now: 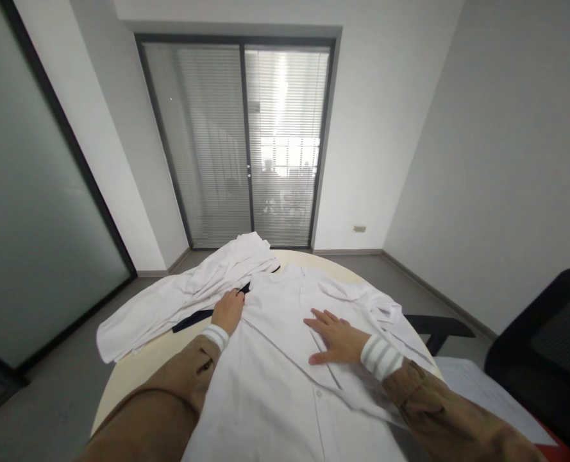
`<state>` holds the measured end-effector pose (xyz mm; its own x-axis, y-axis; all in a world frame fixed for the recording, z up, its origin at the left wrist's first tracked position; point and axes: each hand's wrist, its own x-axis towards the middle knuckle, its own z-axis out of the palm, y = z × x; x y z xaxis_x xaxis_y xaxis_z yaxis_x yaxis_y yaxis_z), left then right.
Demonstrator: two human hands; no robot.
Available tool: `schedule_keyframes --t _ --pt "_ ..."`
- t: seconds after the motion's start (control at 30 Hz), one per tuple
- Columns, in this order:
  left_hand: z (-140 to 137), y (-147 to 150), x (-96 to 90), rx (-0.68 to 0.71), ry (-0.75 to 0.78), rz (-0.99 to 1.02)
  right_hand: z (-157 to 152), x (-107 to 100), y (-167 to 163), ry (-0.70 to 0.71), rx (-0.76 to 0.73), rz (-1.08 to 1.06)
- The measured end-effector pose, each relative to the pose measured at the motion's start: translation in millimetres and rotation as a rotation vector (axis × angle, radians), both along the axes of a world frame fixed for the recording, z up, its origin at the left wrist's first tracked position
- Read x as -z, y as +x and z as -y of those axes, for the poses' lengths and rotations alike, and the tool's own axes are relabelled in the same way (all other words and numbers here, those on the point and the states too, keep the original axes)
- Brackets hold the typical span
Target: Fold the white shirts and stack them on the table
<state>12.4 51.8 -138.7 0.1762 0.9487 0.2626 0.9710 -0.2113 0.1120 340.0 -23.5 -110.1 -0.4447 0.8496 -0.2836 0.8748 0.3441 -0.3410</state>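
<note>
A white button-front shirt (275, 391) lies spread over the round table, its buttoned front facing up and creased across the middle. At its left edge, my left hand (229, 310) is closed, with the fingers bent over the cloth and the thumb side partly hidden. My right hand (340, 337) rests palm down on the shirt's front, fingers spread and holding nothing. Left of the shirt lies a second white garment (193, 285), bunched and stretching past the table's edge. Dark fabric (193, 319) shows between the two, near my left hand.
The pale round table (135, 385) stands under the garments. At the right are a black office chair (549, 346) and white papers (491, 391) on something red. Beyond the table stand glass panels with blinds (208, 147); a frosted glass panel (29, 192) is at the left.
</note>
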Motion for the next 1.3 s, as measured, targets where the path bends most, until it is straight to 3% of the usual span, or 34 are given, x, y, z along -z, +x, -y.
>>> schedule_keyframes --t 0.1,0.2,0.37,0.47,0.63,0.8,0.93,1.0,1.17,1.23,1.3 --pt "6 4 -7.8 0.031 0.054 0.016 1 -10 12 0.097 0.021 -0.123" --pt "19 9 -9.4 0.107 0.065 0.083 4 -16 24 0.069 0.125 -0.194" --pt "39 5 11.8 0.394 0.017 0.068 9 -21 46 -0.212 0.143 -0.298" --pt "40 -4 24.2 0.462 -0.046 0.052 10 -22 60 -0.397 0.153 -0.411" --pt "32 -8 23.2 0.392 -0.023 -0.020 10 -18 84 -0.550 0.245 -0.409" --pt "35 -2 16.4 0.424 0.043 -0.057 9 -17 96 -0.398 0.229 -0.408" --pt "35 0 16.7 0.416 0.033 -0.048 15 -23 91 -0.510 0.251 -0.383" --pt "32 1 16.8 0.340 0.021 -0.037 17 -26 90 -0.567 0.271 -0.350" --pt "23 5 12.9 0.066 -0.031 0.013 14 -34 103 -0.557 0.298 -0.194" --pt "21 6 12.8 0.007 -0.052 0.031 10 -36 102 -0.480 0.258 -0.117" --pt "19 7 15.4 -0.007 -0.043 0.068 6 -35 94 -0.275 0.213 -0.101"
